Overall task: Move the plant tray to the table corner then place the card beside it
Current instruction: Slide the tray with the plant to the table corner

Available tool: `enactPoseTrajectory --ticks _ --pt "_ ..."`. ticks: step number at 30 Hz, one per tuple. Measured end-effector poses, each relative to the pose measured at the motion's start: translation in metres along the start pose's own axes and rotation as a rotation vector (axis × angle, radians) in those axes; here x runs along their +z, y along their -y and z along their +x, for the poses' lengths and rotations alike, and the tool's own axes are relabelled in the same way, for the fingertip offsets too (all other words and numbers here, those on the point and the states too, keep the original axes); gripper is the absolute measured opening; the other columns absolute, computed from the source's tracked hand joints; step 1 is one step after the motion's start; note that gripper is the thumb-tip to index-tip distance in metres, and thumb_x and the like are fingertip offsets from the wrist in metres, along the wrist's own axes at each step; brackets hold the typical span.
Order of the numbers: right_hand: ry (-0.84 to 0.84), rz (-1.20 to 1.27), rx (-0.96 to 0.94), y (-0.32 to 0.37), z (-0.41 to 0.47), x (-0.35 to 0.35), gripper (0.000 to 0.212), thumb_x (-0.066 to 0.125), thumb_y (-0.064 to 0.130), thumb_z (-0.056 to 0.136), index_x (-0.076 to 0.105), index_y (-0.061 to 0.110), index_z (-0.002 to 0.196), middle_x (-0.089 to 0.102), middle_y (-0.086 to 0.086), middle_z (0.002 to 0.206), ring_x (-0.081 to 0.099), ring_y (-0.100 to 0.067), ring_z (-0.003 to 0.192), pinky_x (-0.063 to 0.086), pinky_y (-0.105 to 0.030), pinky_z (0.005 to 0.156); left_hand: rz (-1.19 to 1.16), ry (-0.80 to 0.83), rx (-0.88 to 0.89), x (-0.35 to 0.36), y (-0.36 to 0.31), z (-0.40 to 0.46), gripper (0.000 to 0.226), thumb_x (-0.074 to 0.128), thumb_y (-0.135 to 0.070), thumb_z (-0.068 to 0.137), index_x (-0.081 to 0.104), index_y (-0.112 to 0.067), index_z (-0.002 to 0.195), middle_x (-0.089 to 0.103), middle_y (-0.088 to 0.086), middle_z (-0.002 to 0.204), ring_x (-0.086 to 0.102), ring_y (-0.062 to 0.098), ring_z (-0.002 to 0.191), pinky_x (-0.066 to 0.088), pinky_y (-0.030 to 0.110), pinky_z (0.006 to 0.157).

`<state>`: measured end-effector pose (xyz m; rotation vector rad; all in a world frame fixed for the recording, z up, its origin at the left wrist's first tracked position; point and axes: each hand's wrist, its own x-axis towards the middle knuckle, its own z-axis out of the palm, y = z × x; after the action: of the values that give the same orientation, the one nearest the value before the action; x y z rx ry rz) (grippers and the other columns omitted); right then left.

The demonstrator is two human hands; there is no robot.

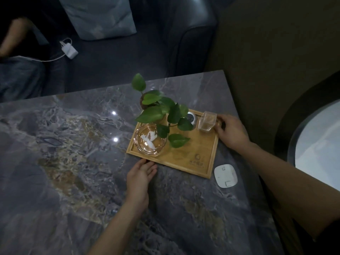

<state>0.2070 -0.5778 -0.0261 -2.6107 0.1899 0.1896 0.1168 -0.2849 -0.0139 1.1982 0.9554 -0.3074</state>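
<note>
The wooden plant tray lies on the marble table near its far right corner. It carries a leafy green plant, a glass ashtray, a clear box and a small white round object. My right hand grips the tray's right rim beside the clear box. Resting on the table, my left hand has its fingers spread and its fingertips touch the tray's near left edge. The white rounded card lies flat on the table just off the tray's near right corner.
The grey marble table ends at its right edge close to the tray. A dark sofa with a pale cushion and a white charger stands behind it. Another person's leg shows at the far left.
</note>
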Motion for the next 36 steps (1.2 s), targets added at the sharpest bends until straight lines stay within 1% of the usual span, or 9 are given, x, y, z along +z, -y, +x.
enactPoseTrajectory --ticks 9,14,18,21,23,25,28,33,36 --pt "-0.006 0.040 0.134 -0.014 -0.032 -0.006 0.028 0.046 0.023 0.098 0.057 0.019 0.123 0.062 -0.006 0.118 0.054 -0.024 0.110 0.051 -0.045 0.088 0.084 0.077 0.054 0.026 -0.016 0.015 0.037 0.052 -0.002 0.095 0.061 -0.002 0.131 0.072 0.017 0.119 0.068 0.027 0.113 0.053 0.028 0.089" --pt "0.011 0.004 0.199 -0.020 -0.049 -0.006 0.044 0.040 0.018 0.099 0.041 0.017 0.143 0.048 -0.007 0.143 0.046 -0.027 0.126 0.046 -0.050 0.101 0.159 0.120 0.062 0.040 -0.025 0.018 0.036 0.054 -0.006 0.095 0.064 -0.008 0.130 0.074 0.011 0.119 0.067 0.023 0.113 0.052 0.036 0.102" --pt "0.041 -0.006 0.201 -0.024 -0.059 -0.005 0.053 0.041 0.009 0.097 0.031 0.012 0.148 0.038 -0.007 0.151 0.040 -0.029 0.129 0.043 -0.049 0.105 0.196 0.143 0.068 0.046 -0.030 0.020 0.035 0.054 -0.009 0.095 0.066 -0.010 0.128 0.073 0.009 0.120 0.066 0.022 0.115 0.052 0.038 0.103" --pt "0.029 0.008 0.218 -0.025 -0.065 -0.004 0.056 0.042 0.009 0.096 0.028 0.013 0.150 0.036 -0.007 0.152 0.039 -0.028 0.131 0.041 -0.048 0.107 0.188 0.156 0.067 0.050 -0.032 0.021 0.031 0.056 -0.010 0.094 0.069 -0.014 0.122 0.075 0.004 0.114 0.065 0.019 0.114 0.054 0.035 0.093" --pt "0.024 -0.002 0.226 -0.026 -0.071 -0.002 0.057 0.043 0.009 0.096 0.026 0.012 0.150 0.034 -0.009 0.153 0.037 -0.029 0.133 0.040 -0.047 0.109 0.174 0.180 0.062 0.053 -0.033 0.021 0.024 0.058 -0.011 0.094 0.073 -0.020 0.109 0.078 -0.005 0.104 0.064 0.015 0.112 0.054 0.034 0.088" --pt "0.026 -0.008 0.227 -0.027 -0.076 -0.001 0.058 0.044 0.009 0.095 0.024 0.011 0.150 0.031 -0.010 0.154 0.035 -0.029 0.135 0.039 -0.046 0.110 0.177 0.211 0.054 0.058 -0.036 0.021 0.021 0.058 -0.012 0.094 0.075 -0.023 0.097 0.080 -0.014 0.091 0.064 0.011 0.109 0.053 0.034 0.089" --pt "0.030 -0.025 0.230 -0.030 -0.083 0.000 0.060 0.045 0.010 0.095 0.023 0.010 0.150 0.030 -0.010 0.155 0.034 -0.028 0.136 0.038 -0.044 0.109 0.222 0.259 0.063 0.066 -0.041 0.024 0.026 0.057 -0.015 0.093 0.079 -0.027 0.089 0.080 -0.017 0.090 0.063 0.009 0.109 0.050 0.036 0.094" --pt "0.040 -0.063 0.242 -0.033 -0.093 0.001 0.061 0.045 0.011 0.095 0.022 0.009 0.151 0.029 -0.010 0.155 0.033 -0.028 0.136 0.041 -0.044 0.108 0.261 0.320 0.080 0.075 -0.048 0.028 0.024 0.059 -0.016 0.092 0.079 -0.029 0.089 0.080 -0.017 0.091 0.066 0.005 0.103 0.048 0.035 0.094" --pt "0.050 -0.086 0.249 -0.031 -0.099 0.003 0.061 0.045 0.011 0.095 0.021 0.008 0.151 0.027 -0.011 0.156 0.032 -0.030 0.137 0.042 -0.044 0.106 0.282 0.356 0.089 0.078 -0.052 0.029 0.023 0.057 -0.016 0.094 0.076 -0.026 0.100 0.080 -0.017 0.098 0.063 0.006 0.112 0.045 0.034 0.102"
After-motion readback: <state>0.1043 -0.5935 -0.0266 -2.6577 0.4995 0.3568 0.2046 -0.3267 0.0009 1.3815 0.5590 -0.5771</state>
